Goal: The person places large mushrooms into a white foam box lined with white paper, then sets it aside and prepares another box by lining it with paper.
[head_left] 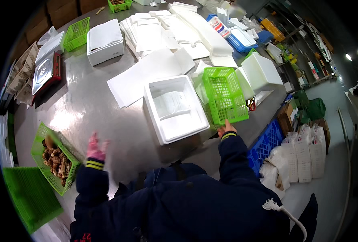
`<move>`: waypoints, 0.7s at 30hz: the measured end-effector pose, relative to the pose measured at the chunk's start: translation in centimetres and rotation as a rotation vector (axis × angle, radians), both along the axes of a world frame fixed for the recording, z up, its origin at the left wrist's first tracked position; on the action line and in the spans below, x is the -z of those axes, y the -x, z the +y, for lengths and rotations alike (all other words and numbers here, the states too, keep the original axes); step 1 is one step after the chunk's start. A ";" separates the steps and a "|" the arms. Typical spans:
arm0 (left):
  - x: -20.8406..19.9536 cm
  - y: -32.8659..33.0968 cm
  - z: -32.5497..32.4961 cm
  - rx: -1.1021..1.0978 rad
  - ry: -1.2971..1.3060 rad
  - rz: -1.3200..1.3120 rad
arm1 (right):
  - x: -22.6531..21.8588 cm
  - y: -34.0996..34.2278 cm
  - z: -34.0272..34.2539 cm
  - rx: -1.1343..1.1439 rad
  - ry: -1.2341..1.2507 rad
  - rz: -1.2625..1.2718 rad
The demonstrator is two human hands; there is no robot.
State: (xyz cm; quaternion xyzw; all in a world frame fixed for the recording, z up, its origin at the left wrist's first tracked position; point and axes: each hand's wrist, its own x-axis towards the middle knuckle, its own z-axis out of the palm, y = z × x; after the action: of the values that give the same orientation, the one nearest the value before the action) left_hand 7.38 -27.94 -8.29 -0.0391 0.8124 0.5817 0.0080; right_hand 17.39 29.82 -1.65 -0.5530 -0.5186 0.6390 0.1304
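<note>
My right hand (227,128) grips the near rim of a bright green plastic basket (226,97), its fingers partly hidden by the rim. The basket holds nothing that I can see. Left of it stands a white foam box (175,131) without a lid, with a white sheet (171,105) lying inside. My left hand (96,148) hovers over the metal table with its fingers apart and nothing in it. Beside that hand, at the left, a tilted green basket (72,151) holds brown, knobbly mushroom-like pieces (57,162).
A red scale (46,74) sits at the left of the steel table (86,97). White paper sheets (146,74) and foam pieces cover its far middle. Another foam box (105,50) stands behind. Stacked green baskets (29,195) rise at lower left; a blue crate (266,141) is at right.
</note>
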 end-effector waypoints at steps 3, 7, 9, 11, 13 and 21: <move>-7.3 -1.9 13.1 0.245 0.314 0.054 | 2.7 -0.1 3.5 0.176 0.215 -0.098; -10.0 -1.0 19.6 0.277 0.256 0.083 | 5.7 0.3 7.6 0.036 0.211 -0.049; -10.7 -0.6 22.0 0.249 0.302 0.213 | 8.1 0.0 9.0 0.027 0.101 0.092; -12.8 -1.7 24.8 0.228 0.217 0.173 | 4.7 1.4 6.8 0.011 0.029 0.269; -15.0 -2.9 27.3 0.250 -0.022 0.001 | -1.7 3.5 2.9 -0.182 -0.037 0.336; -16.3 -0.5 28.4 -0.185 -0.435 0.097 | -8.9 9.8 -11.3 -1.073 0.304 0.624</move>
State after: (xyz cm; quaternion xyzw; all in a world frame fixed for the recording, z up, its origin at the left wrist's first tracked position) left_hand 7.90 0.49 8.01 -0.0827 0.6605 0.7424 -0.0761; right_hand 7.63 18.49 7.22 -0.0165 -0.5646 0.8128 -0.1427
